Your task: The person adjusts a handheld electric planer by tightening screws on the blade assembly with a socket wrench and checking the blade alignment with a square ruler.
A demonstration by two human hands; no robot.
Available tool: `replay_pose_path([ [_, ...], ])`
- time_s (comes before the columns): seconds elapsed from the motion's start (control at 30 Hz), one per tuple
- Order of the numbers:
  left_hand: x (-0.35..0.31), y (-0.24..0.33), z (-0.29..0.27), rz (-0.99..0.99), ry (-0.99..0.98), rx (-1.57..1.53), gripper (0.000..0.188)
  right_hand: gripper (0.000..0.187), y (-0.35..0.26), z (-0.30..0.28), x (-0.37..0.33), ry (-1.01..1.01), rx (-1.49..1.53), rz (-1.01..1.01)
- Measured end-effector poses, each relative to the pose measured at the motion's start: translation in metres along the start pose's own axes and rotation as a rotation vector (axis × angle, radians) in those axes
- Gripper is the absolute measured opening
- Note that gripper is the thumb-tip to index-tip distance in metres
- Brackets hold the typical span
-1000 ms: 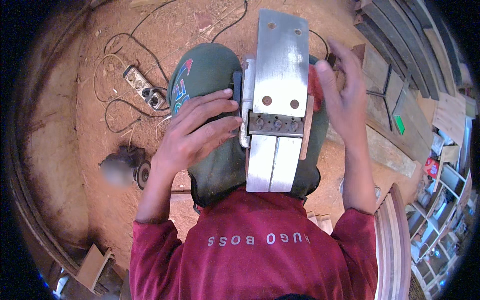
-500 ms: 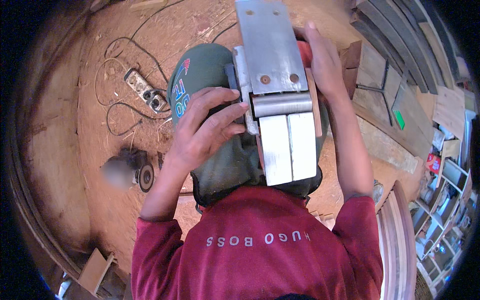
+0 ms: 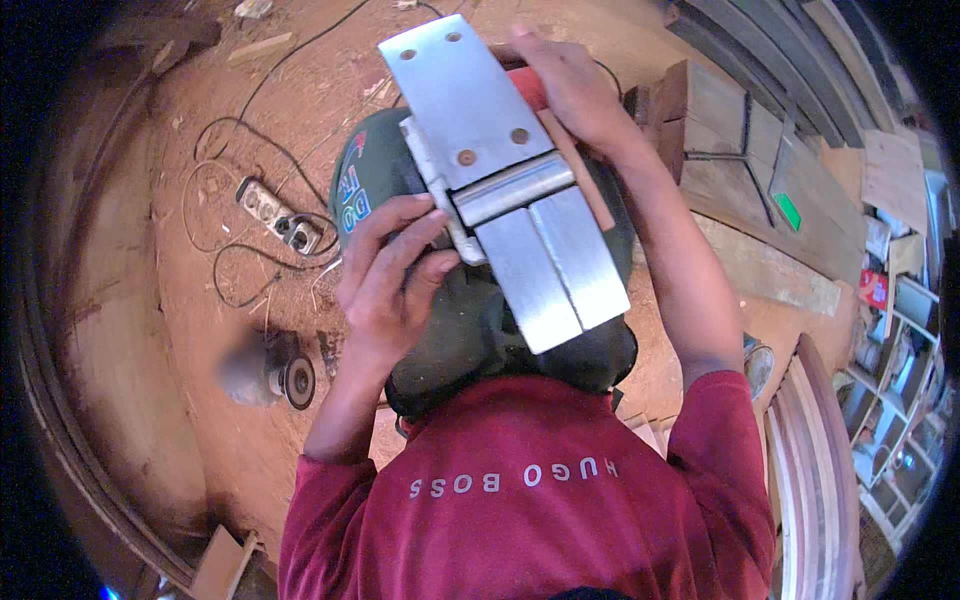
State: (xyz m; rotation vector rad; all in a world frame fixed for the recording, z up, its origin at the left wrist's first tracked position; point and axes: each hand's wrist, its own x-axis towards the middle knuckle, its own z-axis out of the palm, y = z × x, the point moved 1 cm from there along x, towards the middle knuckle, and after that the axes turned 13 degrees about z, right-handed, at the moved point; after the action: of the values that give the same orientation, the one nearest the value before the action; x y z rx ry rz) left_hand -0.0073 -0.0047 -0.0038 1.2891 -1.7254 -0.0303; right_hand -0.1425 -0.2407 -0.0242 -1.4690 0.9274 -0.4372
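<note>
An electric planer (image 3: 452, 95) rests over my lap, its shiny metal sole facing up. A cylindrical cutter drum (image 3: 512, 192) lies across the gap between the longer rear plate and the grooved front plate (image 3: 555, 265). My left hand (image 3: 385, 275) has its fingertips and thumb closed against a pale metal side piece (image 3: 440, 185). On the far right side, my right hand (image 3: 578, 95) grips the planer's red body (image 3: 528, 86); some of its fingers are hidden behind the tool. A thin wooden strip (image 3: 578, 170) runs along the right edge of the sole.
At left on the dusty floor lie a power strip (image 3: 268, 205) with black cords and an angle grinder (image 3: 298, 382). Wooden panels (image 3: 735, 150) lie at right, with stacked dark boards (image 3: 780, 75) behind. Laminated curved wood (image 3: 815, 450) and cluttered shelves (image 3: 890, 420) stand at lower right.
The planer has tilted, its far end swinging left and its near end right. Both hands have moved with it, the right one leftward; both still hold it.
</note>
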Motion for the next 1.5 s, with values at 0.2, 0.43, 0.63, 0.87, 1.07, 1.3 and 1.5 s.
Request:
replay_pose_path([
  [0.2,-0.001,-0.007,0.005,0.010,-0.069,0.089,0.040,0.058,0.029,-0.026,0.011,0.118,-0.164,-0.090],
  [0.43,-0.023,-0.016,-0.008,0.140,-0.140,0.043,0.048,0.027,0.079,-0.146,-0.078,1.106,-0.163,-0.234],
  [0.63,-0.005,-0.012,-0.006,0.221,-0.149,0.121,0.051,0.050,0.230,-0.320,-0.182,1.700,-0.609,0.365],
  [0.87,0.009,-0.021,0.004,0.182,-0.076,-0.022,0.054,0.070,0.291,-0.412,-0.233,1.617,0.382,0.361],
  [1.07,0.019,-0.020,0.004,0.190,-0.037,-0.054,0.060,0.053,0.253,-0.369,-0.197,1.529,0.457,0.513],
  [1.3,0.012,-0.020,0.008,0.186,0.019,-0.089,0.058,0.030,0.314,-0.431,-0.245,1.617,0.694,0.288],
  [1.5,0.010,-0.024,0.008,0.186,-0.005,-0.128,0.058,0.029,0.255,-0.446,-0.263,1.376,0.797,-0.183],
])
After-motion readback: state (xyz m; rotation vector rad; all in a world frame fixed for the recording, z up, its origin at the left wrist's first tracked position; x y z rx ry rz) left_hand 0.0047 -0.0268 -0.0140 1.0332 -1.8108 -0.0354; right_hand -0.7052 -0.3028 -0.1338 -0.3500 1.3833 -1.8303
